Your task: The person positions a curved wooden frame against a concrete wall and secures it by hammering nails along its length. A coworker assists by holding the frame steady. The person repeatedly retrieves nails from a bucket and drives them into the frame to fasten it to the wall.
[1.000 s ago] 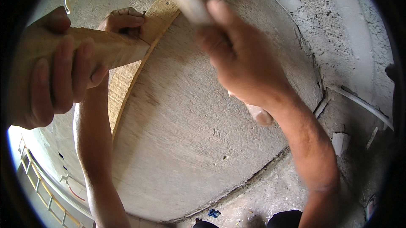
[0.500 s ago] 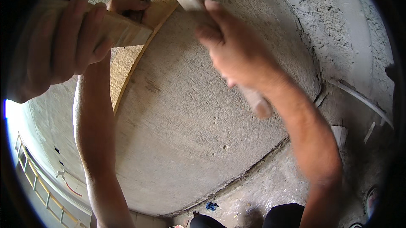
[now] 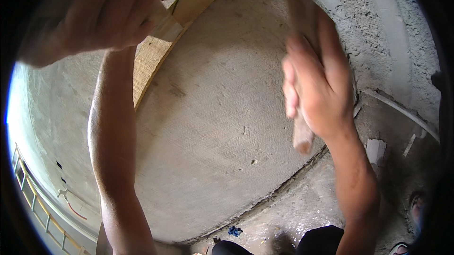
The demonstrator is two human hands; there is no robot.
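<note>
Holding a hammer (image 3: 298,7) by its pale wooden handle, the person's right hand (image 3: 319,80) is up on the right, its grip closed around the shaft; the hammer's head is out of view past the top edge. At upper left, a yellowish wooden plank (image 3: 151,66) runs diagonally across a rough grey concrete surface (image 3: 213,127), and what looks like a nail (image 3: 178,2) leans on it, well apart from the hammer. A co-worker's hand (image 3: 106,14), blurred and close, is curled round a wooden block (image 3: 169,29) whose end overlaps the plank just below the nail. It hides most or all of the person's left hand; the left forearm (image 3: 116,127) shows, but I cannot tell how that grip stands.

Striking well, I'd judge, calls for a steady block, fingers clear, the nail set straight, and the hammer face landing square.

Compared with half a second ago, the hammer has swung rightward, away from the plank, its handle now nearly upright. The co-worker's hand sits higher and further right, covering where the left fingers showed.
</note>
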